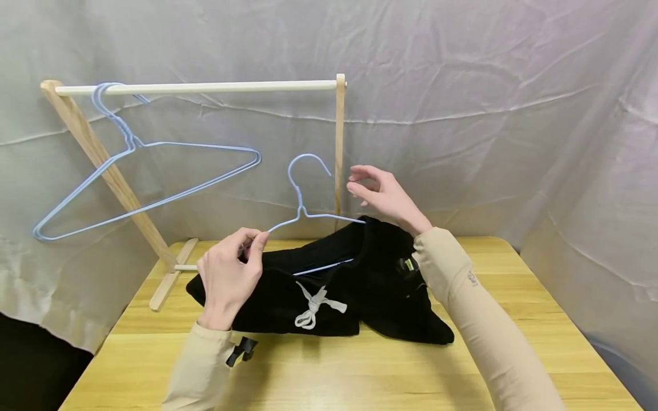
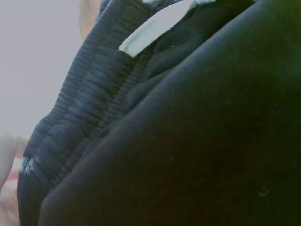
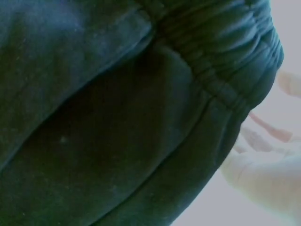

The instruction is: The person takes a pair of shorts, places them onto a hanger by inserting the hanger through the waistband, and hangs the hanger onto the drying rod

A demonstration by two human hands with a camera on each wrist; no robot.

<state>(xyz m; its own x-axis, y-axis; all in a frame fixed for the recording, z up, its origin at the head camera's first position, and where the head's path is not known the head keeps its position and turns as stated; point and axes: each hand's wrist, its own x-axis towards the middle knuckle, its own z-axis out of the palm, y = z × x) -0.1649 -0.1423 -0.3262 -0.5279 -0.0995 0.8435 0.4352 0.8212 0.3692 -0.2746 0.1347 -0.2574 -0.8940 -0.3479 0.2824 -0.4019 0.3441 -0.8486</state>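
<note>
Black shorts (image 1: 390,285) with a gathered elastic waistband (image 2: 89,89) hang partly over the table, their white drawstring (image 1: 313,308) tied in a bow at the front. A light blue wire hanger (image 1: 300,211) sits inside the waist opening, its hook pointing up. My left hand (image 1: 228,277) pinches the hanger's left arm at the waistband between thumb and forefinger; the other fingers are partly hidden. Beyond the waistband's right side, my right hand (image 1: 382,197) is raised with loosely bent fingers, holding nothing. In the right wrist view, that hand (image 3: 268,174) shows beside the dark waistband.
Behind on the left stands a wooden rack with a white rail (image 1: 205,87). Several matching blue hangers (image 1: 128,142) hang from its left end. The rack's right post (image 1: 340,142) rises close to the hanger's hook. Grey cloth (image 1: 462,85) surrounds the wooden table (image 1: 401,377).
</note>
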